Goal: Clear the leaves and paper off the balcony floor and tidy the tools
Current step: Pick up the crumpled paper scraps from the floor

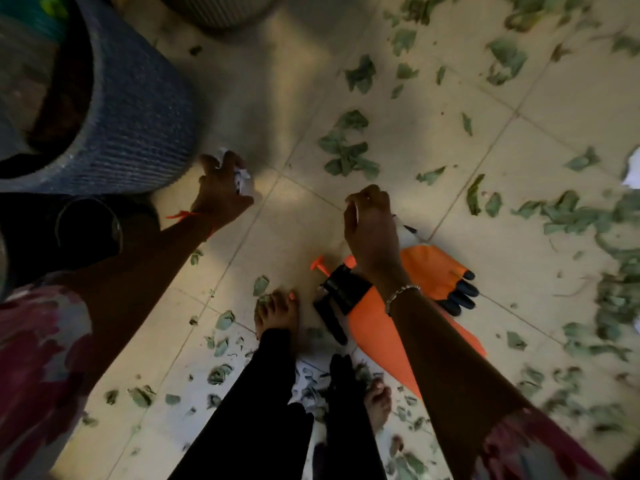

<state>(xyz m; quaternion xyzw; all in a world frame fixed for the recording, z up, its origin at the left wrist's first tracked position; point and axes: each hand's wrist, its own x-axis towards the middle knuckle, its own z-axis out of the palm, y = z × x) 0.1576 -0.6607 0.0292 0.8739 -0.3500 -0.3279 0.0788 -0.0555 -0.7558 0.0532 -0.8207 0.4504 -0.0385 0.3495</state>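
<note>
Paper (242,178), crumpled white, clutched in left hand (221,195), 9 o'clock; right hand (372,233) curled, hold unclear; limp green leaves (346,154), 1 o'clock

Tiled floor (298,98) in dim, warm light.
Pale square tiles, grout lines running diagonally; blue ribbed pot (138,109) at left, pale ribbed pot (221,8) at top.

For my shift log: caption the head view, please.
Left hand grips crumpled paper beside blue pot; right hand curled above orange sprayer, leaves strewn across floor.
</note>
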